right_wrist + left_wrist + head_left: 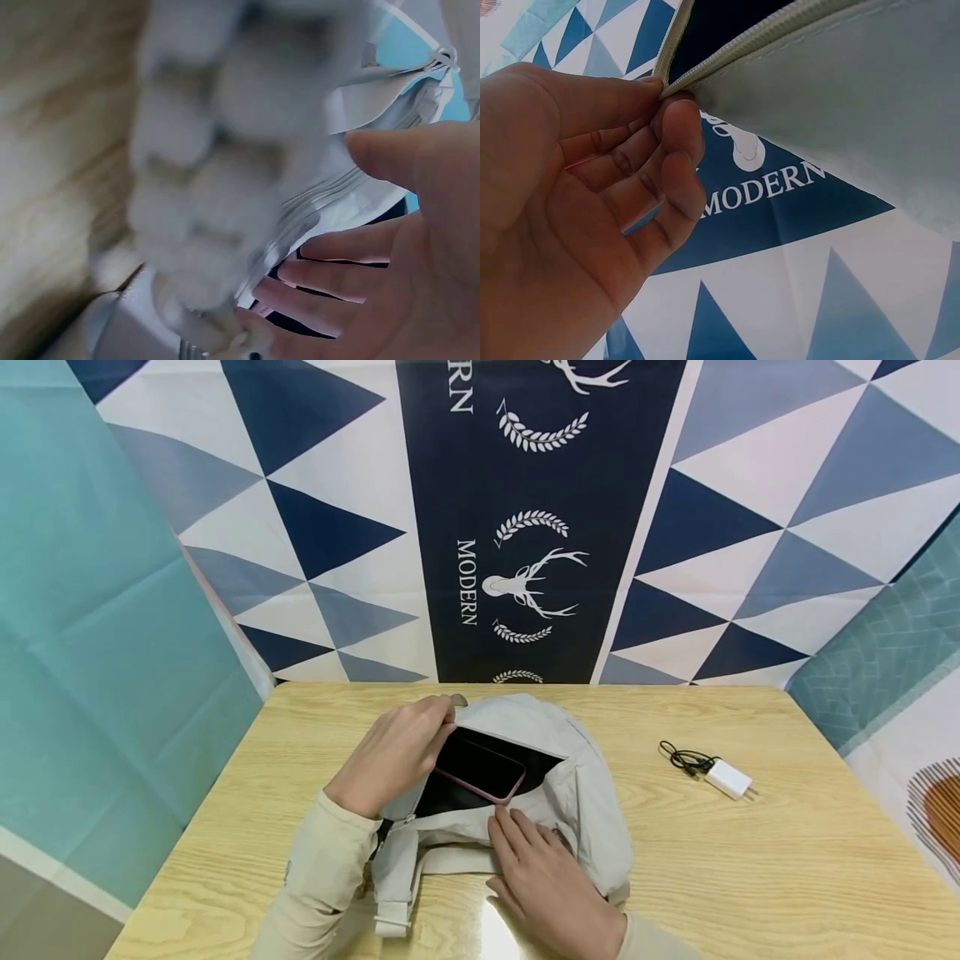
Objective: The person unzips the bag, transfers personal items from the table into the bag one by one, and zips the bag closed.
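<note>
A pale grey bag (525,793) lies flat on the wooden table (750,877), near the person's edge, with its zip opening facing up. The opening is held apart, apparently so that the phone (480,770) has a clear way in or out: the phone, with a pink rim and dark screen, sits at a slant in the mouth of the bag, partly inside the dark lining. The left hand (393,752) pinches the far edge of the opening between thumb and curled fingers and lifts it; the left wrist view confirms the grip on the zip edge (705,67), with the fingers (671,161) closed tightly on the fabric. The right hand (543,877) lies on the near side of the bag with its fingers nearly straight and slightly spread, pressing the fabric down, which appears to keep the bag steady and the lower lip low. It holds nothing; its fingertips rest just beside the near edge of the phone. A white charger (729,777) with a coiled black cable (684,758) lies on the table well apart, on the right side.
</note>
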Demonstrator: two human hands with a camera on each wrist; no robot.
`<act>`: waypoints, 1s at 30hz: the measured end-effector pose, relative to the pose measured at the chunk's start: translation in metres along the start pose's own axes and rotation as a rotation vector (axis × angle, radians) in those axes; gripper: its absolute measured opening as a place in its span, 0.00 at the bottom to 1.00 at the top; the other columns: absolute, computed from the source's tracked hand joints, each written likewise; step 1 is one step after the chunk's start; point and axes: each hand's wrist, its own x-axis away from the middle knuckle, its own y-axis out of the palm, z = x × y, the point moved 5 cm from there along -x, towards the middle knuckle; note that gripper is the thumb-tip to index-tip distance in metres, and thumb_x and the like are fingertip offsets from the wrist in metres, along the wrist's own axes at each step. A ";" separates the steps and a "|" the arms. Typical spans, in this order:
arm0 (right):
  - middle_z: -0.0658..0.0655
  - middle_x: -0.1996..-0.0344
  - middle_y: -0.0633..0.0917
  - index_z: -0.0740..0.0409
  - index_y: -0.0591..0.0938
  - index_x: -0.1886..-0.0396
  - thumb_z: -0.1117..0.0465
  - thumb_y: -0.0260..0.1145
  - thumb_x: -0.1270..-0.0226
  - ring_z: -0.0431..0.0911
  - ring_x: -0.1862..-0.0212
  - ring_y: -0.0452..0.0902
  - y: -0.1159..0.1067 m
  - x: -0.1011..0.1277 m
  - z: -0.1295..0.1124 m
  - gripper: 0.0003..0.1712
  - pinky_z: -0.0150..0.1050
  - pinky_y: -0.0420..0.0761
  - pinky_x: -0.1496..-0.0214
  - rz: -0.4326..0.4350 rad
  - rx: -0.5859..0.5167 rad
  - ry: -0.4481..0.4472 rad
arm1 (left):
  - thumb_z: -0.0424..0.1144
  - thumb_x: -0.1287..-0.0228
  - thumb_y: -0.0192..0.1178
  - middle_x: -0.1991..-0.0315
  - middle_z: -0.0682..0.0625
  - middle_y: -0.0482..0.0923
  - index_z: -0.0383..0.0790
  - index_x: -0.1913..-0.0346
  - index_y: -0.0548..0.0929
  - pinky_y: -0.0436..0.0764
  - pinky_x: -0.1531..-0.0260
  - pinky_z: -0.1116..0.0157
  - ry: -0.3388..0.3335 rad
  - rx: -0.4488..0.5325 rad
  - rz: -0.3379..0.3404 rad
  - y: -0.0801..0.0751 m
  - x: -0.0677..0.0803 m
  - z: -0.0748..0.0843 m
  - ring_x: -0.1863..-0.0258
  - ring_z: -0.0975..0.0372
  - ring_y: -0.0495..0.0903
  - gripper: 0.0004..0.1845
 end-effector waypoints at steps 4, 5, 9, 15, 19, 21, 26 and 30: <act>0.64 0.30 0.70 0.66 0.71 0.31 0.41 0.65 0.32 0.54 0.32 0.69 0.001 0.003 -0.002 0.42 0.52 0.76 0.42 -0.020 0.031 -0.003 | 0.31 0.30 0.61 0.75 0.55 0.70 0.41 0.65 0.77 0.69 0.80 0.70 0.000 0.005 0.002 0.001 0.000 0.000 0.81 0.66 0.67 0.05; 0.64 0.29 0.68 0.67 0.70 0.30 0.41 0.65 0.32 0.53 0.31 0.69 0.002 0.004 -0.002 0.43 0.52 0.76 0.41 -0.022 0.039 -0.002 | 0.31 0.30 0.61 0.75 0.55 0.71 0.41 0.65 0.76 0.69 0.80 0.70 -0.001 0.006 0.003 0.001 0.000 0.001 0.81 0.66 0.67 0.06; 0.65 0.28 0.66 0.68 0.68 0.29 0.38 0.61 0.31 0.53 0.36 0.72 0.006 0.002 0.002 0.45 0.46 0.76 0.47 -0.030 0.066 0.020 | 0.31 0.30 0.61 0.74 0.55 0.71 0.41 0.66 0.76 0.70 0.79 0.70 -0.009 0.006 -0.002 0.001 0.000 0.001 0.80 0.66 0.68 0.06; 0.68 0.32 0.71 0.65 0.69 0.29 0.35 0.58 0.29 0.55 0.47 0.75 0.010 -0.016 0.012 0.44 0.45 0.76 0.57 -0.006 0.046 0.064 | 0.31 0.30 0.61 0.75 0.55 0.71 0.41 0.65 0.76 0.70 0.79 0.70 -0.019 -0.006 -0.022 0.003 0.001 0.001 0.80 0.66 0.69 0.06; 0.69 0.34 0.73 0.63 0.71 0.30 0.34 0.58 0.30 0.56 0.45 0.75 0.009 -0.018 0.013 0.43 0.47 0.78 0.56 -0.019 0.016 0.066 | 0.31 0.30 0.61 0.75 0.55 0.71 0.41 0.65 0.76 0.70 0.79 0.70 -0.029 -0.010 -0.025 0.003 0.002 0.001 0.81 0.66 0.68 0.06; 0.68 0.33 0.72 0.62 0.72 0.30 0.34 0.58 0.30 0.56 0.44 0.74 0.007 -0.016 0.011 0.42 0.47 0.78 0.56 -0.041 0.010 0.061 | 0.31 0.30 0.61 0.74 0.55 0.71 0.41 0.65 0.77 0.70 0.79 0.70 -0.032 -0.010 -0.022 0.003 0.003 0.001 0.81 0.67 0.67 0.05; 0.64 0.29 0.68 0.61 0.69 0.28 0.37 0.58 0.28 0.55 0.39 0.72 -0.006 -0.006 0.003 0.41 0.48 0.79 0.52 -0.102 0.002 0.028 | 0.31 0.30 0.61 0.74 0.55 0.71 0.41 0.65 0.77 0.70 0.80 0.70 -0.023 -0.007 -0.011 0.004 0.003 0.002 0.81 0.67 0.67 0.05; 0.63 0.27 0.65 0.60 0.67 0.28 0.41 0.60 0.28 0.55 0.36 0.70 -0.021 0.001 -0.001 0.39 0.49 0.79 0.47 -0.139 -0.052 -0.012 | 0.31 0.30 0.61 0.75 0.55 0.71 0.40 0.65 0.77 0.70 0.80 0.71 -0.019 -0.004 -0.009 0.004 0.002 0.004 0.81 0.67 0.67 0.05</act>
